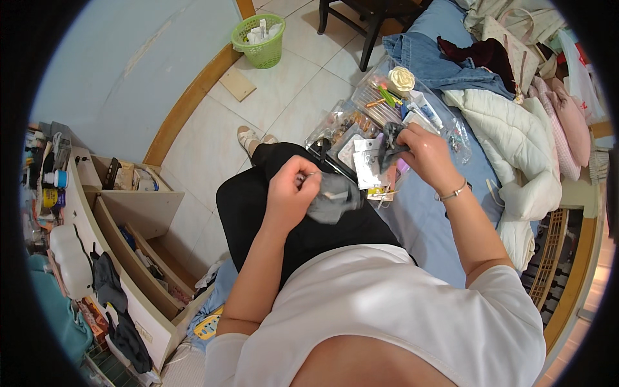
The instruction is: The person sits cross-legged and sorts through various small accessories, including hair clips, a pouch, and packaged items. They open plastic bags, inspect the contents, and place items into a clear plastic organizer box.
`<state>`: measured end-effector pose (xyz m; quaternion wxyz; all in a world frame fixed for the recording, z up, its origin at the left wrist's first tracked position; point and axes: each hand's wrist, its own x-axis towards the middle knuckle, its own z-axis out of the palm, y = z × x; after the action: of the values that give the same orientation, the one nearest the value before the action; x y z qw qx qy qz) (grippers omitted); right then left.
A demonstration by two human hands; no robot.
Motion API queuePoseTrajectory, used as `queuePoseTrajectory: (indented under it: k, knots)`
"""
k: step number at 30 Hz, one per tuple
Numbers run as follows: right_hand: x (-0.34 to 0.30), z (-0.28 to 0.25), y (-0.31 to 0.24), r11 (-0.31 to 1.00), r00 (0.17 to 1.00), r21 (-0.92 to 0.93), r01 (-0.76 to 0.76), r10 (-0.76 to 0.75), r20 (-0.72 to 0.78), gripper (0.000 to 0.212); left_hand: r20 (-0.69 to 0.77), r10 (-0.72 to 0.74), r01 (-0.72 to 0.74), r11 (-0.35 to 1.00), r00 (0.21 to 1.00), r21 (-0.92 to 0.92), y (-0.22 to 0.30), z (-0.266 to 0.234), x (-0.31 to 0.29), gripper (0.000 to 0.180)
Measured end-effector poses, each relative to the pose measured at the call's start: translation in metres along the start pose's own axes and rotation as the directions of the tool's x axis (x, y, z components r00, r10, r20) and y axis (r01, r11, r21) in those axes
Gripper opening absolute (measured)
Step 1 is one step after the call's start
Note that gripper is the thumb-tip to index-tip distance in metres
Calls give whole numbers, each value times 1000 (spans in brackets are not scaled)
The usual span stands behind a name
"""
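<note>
Pinching clear plastic (333,201) by one edge, left grip (293,187) lets it hang loose mid-frame; right grip (422,149) pinches a dark bundle (389,143).

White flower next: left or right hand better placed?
Probably the right hand: it is nearer the white flower, while the left hand is over the lap. Neither is free, though: the right holds a dark item, the left a clear plastic bag.

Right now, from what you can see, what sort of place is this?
Probably a bedroom: a puffy white quilt lies heaped on a blue sheet, and a drawer unit stands open on the left.
</note>
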<state>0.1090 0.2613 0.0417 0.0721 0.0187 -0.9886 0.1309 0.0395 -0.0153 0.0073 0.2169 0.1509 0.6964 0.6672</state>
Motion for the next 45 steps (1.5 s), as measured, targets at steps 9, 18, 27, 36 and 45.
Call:
queuePoseTrajectory:
  k: [9,18,27,36,45]
  knots:
    - [7,-10,-80,907,918,240,345,-274,-286,28,135,248,-282,842,959,459,7,32,4,59]
    - [4,-17,-94,821,808,182,541,-448,-381,25,-31,377,-360,904,926,229,-5,19,4,50]
    - [2,-28,-94,863,886,223,454,-411,-213,44,14,438,-415,841,899,346,1,15,3,49]
    - [-2,-9,-83,905,934,233,356,-346,-82,27,142,335,-363,847,932,389,9,19,-6,48]
    - [-15,5,-78,930,956,242,277,-292,27,27,216,261,-335,811,941,480,8,14,-3,42]
